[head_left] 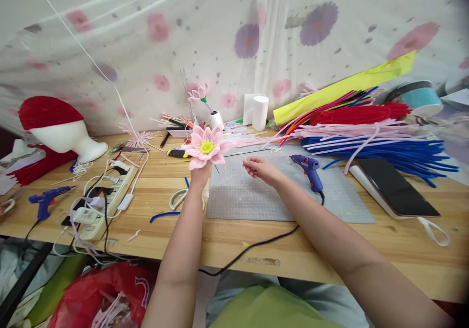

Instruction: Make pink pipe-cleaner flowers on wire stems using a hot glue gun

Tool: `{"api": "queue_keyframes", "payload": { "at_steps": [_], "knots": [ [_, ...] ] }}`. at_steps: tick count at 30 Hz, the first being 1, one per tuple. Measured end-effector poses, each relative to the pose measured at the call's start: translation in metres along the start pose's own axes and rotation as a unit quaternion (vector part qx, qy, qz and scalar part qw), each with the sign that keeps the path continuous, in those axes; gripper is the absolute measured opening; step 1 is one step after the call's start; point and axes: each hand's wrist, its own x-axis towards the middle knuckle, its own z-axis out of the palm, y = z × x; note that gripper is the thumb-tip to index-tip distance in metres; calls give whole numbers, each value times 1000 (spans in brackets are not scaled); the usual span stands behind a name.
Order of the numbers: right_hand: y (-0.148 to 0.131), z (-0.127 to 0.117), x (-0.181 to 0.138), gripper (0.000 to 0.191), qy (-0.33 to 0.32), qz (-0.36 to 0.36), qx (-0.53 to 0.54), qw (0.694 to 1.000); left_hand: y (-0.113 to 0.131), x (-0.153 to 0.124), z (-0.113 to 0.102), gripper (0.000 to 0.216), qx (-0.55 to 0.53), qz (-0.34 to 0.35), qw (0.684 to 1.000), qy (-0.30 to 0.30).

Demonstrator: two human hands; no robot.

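My left hand (200, 175) is closed under a pink pipe-cleaner flower (207, 147) with a yellow centre, holding it upright over the wooden table (234, 240). My right hand (258, 167) hovers to the flower's right above the grey cutting mat (256, 196), fingers curled in a loose pinch; whether anything is in them I cannot make out. A blue glue gun (309, 171) stands on the mat just right of that hand.
Heaps of pink, red and blue pipe cleaners (366, 133) lie at the back right beside a phone (397, 186). A power strip (106, 196) with cables, scissors (179, 198), another glue gun (46, 201) and a foam head with a red cap (58, 128) sit left.
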Motion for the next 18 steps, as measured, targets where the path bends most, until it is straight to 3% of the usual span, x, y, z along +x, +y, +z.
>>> {"api": "queue_keyframes", "payload": {
  "at_steps": [4,11,18],
  "knots": [
    [-11,-6,5,36,-2,-36,-4,999,6,14,-16,18,64,65,995,-35],
    [-19,11,9,44,-66,-52,91,992,2,11,-26,21,200,143,940,-238],
    [-17,20,13,39,-50,-84,64,993,-4,3,-27,23,274,148,907,-284]
  ]
}}
